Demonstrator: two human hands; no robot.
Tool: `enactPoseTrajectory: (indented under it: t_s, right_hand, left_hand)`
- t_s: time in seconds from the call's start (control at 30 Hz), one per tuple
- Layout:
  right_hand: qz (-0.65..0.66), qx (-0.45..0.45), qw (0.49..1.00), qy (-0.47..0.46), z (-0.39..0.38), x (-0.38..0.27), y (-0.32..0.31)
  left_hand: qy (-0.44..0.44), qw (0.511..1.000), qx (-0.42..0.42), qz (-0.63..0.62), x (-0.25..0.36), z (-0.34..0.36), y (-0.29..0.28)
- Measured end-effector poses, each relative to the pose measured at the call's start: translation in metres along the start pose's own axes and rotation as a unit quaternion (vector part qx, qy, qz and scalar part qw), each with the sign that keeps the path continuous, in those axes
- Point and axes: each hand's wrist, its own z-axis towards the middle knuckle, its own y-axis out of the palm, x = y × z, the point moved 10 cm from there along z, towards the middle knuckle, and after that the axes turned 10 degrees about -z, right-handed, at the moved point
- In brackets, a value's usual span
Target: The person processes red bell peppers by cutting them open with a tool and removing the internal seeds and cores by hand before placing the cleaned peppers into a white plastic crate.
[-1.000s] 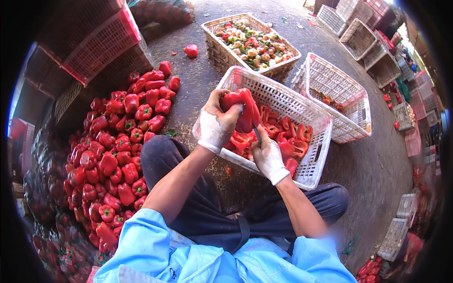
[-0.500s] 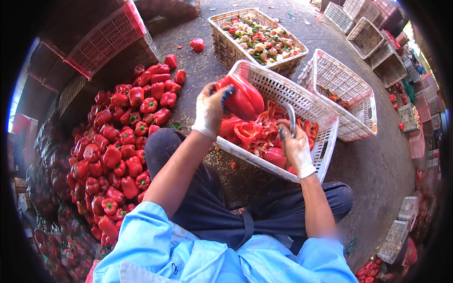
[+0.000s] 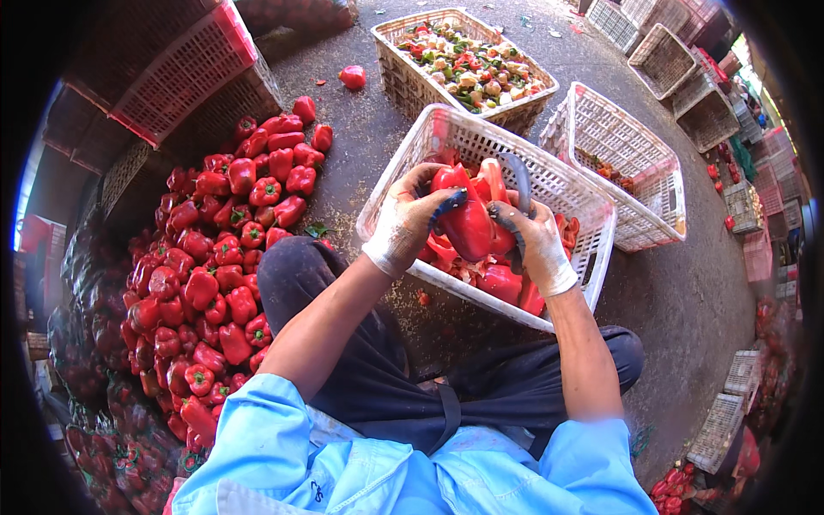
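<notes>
My left hand (image 3: 408, 215), in a white glove with dark fingertips, is closed around a red bell pepper (image 3: 468, 230). The pepper is split open, its pieces spread apart above the crate. Close on its right, my right hand (image 3: 539, 245) grips a curved grey metal tool (image 3: 517, 178) that arches over the fingers. The right thumb presses against the pepper's edge. Both hands are over a white plastic crate (image 3: 558, 182) in front of my knees. Cut red pepper pieces (image 3: 500, 283) lie in it, partly hidden by my hands.
A big pile of whole red peppers (image 3: 202, 287) lies to my left, beside stacked crates (image 3: 184, 81). Beyond my crate stands another crate (image 3: 403, 86) full of pepper cores. A third crate (image 3: 631, 154) at the right holds a few scraps. One pepper (image 3: 352, 77) lies alone on the floor.
My hands have come together over the crate. The left moved slightly right and down with the pepper, which now shows opened pieces. The right brought the tool up beside it.
</notes>
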Motion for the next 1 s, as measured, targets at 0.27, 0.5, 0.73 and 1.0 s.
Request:
enactPoseTrajectory:
  t_s: [0.27,0.5,0.73,1.0]
  right_hand:
    - [0.386,-0.101,0.916,0.033,0.044,0.092,0.035]
    - [-0.158,0.212,0.912,-0.313,0.030,0.046,-0.030]
    - [-0.027,0.040,0.991,-0.128,0.012,0.001,-0.009]
    - [0.125,-0.107,0.983,0.079,0.013,0.035,0.019]
  left_hand:
    - [0.052,0.995,-0.075,-0.037,0.009,-0.007,0.023]
    - [0.137,0.974,-0.083,0.159,0.021,-0.011,0.033]
    - [0.269,0.874,-0.106,0.391,0.025,-0.024,0.054]
    - [0.364,0.762,-0.171,0.507,0.020,-0.042,0.077]
